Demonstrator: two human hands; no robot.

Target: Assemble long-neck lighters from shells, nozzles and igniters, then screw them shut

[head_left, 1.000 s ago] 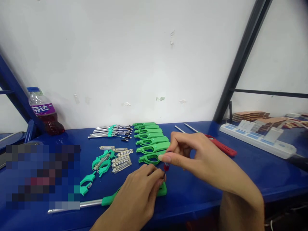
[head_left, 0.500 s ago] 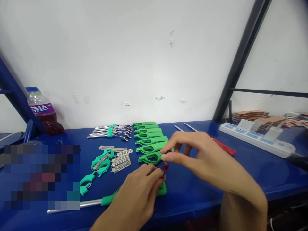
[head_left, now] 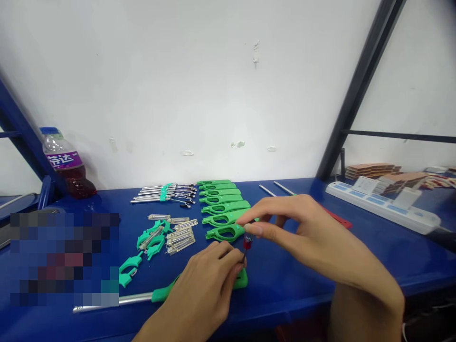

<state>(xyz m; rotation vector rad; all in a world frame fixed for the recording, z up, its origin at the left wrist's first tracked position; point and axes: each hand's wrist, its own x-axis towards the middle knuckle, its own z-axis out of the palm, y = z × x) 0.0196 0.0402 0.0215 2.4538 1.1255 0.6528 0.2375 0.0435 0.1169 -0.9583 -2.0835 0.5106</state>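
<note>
A green long-necked lighter (head_left: 162, 294) with a metal tube lies on the blue table near its front edge. My left hand (head_left: 204, 280) is closed over the lighter's body and hides much of it. Its thumb and forefinger meet at the thin shaft of a small screwdriver (head_left: 247, 242). The screwdriver stands nearly upright, its red and dark handle uppermost; the tip is hidden behind my left fingers. My right hand (head_left: 281, 228) pinches the top of that handle between thumb and forefinger. Beyond it lie several green handle halves (head_left: 228, 219) in a column.
Clear fuel tubes (head_left: 180, 241) and teal triggers (head_left: 130, 268) lie to the left. Metal rods with wires (head_left: 156, 194) are at the back. A drink bottle (head_left: 66, 161) stands far left. A white power strip (head_left: 384, 206) and a red lighter part (head_left: 338, 217) are at right.
My right thumb and forefinger have shifted slightly around the screwdriver's handle. My left hand keeps its place on the lighter. The whole view has moved a little.
</note>
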